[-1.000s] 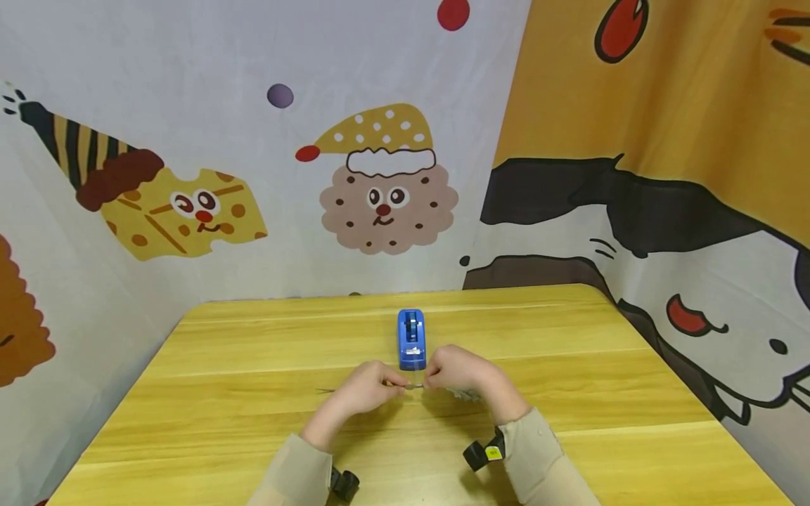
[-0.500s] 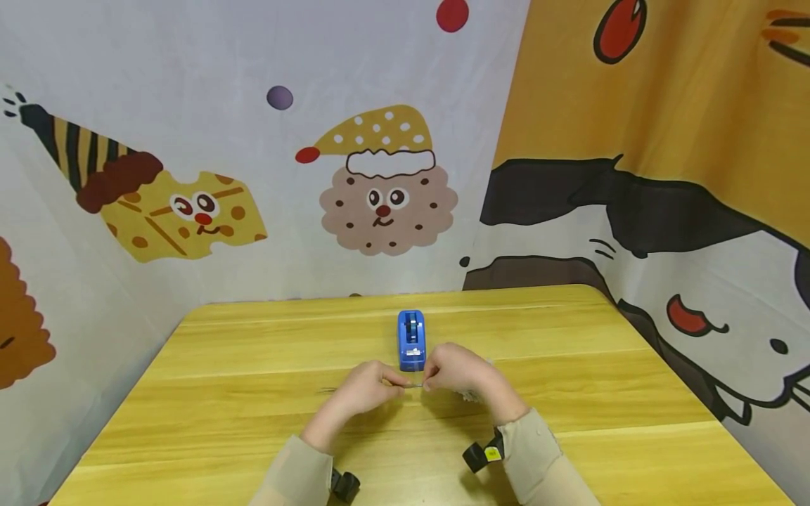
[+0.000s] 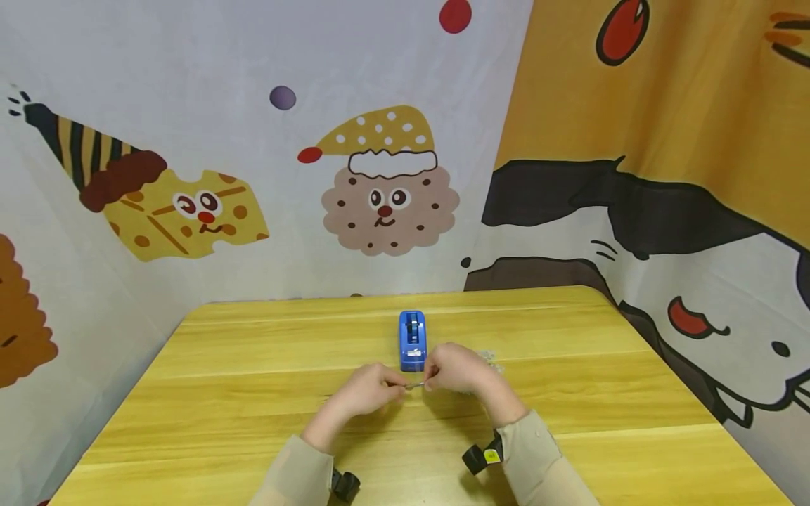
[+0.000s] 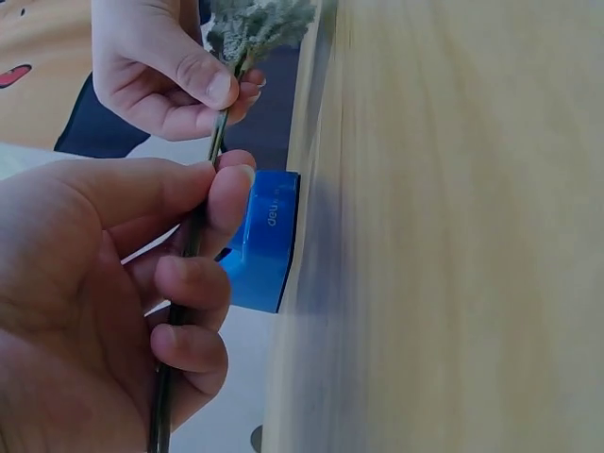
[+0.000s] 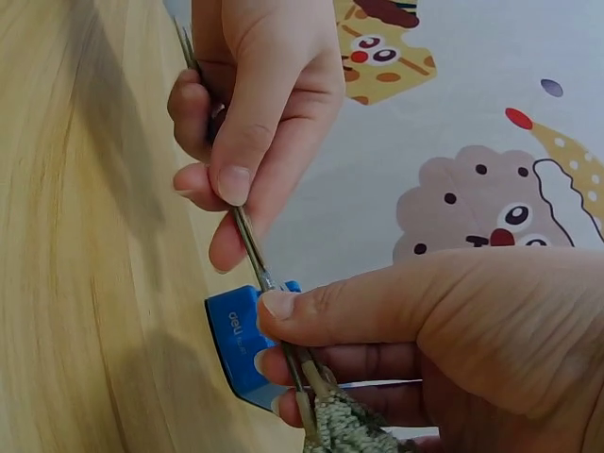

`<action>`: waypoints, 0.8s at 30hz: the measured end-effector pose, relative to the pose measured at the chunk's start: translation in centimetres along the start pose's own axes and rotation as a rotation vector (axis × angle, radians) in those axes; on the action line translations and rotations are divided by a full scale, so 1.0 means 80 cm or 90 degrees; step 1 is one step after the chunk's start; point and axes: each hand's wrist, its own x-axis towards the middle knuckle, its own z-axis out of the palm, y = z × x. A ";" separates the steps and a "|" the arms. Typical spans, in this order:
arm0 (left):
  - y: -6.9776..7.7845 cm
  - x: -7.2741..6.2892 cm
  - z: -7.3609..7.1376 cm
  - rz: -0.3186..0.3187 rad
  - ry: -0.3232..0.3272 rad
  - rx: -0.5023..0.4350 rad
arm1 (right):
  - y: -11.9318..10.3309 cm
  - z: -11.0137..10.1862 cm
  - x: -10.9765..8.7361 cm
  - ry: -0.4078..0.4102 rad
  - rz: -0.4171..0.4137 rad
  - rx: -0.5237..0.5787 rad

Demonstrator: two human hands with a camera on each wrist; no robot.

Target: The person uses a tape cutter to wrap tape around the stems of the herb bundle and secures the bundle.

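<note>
Both hands hold a small bunch of thin green flower stems (image 5: 247,236) close to the front of a blue tape dispenser (image 3: 413,341). My left hand (image 3: 370,388) pinches the stems between thumb and forefinger, its other fingers curled along their lower part. Higher up, just below the flower heads, my right hand (image 3: 458,369) pinches the same stems. A shiny clear band, like tape, shows on the stems by the right thumb. The pale grey-green, fluffy flower heads (image 4: 260,33) stick out past the right hand and partly hide behind that wrist in the head view.
The wooden table (image 3: 240,351) spreads around the hands. Behind it hangs a cloth (image 3: 209,281) printed with cartoon figures. A black wrist camera (image 3: 344,485) sits at the left cuff, another camera (image 3: 476,458) at the right.
The bunch has turned in the fingers: the flower heads now show above the right wrist instead of below it, and the stem ends left of the left hand have nearly gone from sight.
</note>
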 end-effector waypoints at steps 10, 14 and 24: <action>0.003 -0.001 -0.001 -0.003 0.045 0.030 | -0.001 -0.007 -0.005 -0.012 0.000 0.007; 0.003 0.000 -0.001 -0.016 0.054 0.025 | -0.001 -0.007 -0.005 -0.014 0.000 0.002; -0.007 0.003 0.003 -0.033 0.049 -0.027 | 0.003 -0.002 0.000 0.022 0.022 -0.029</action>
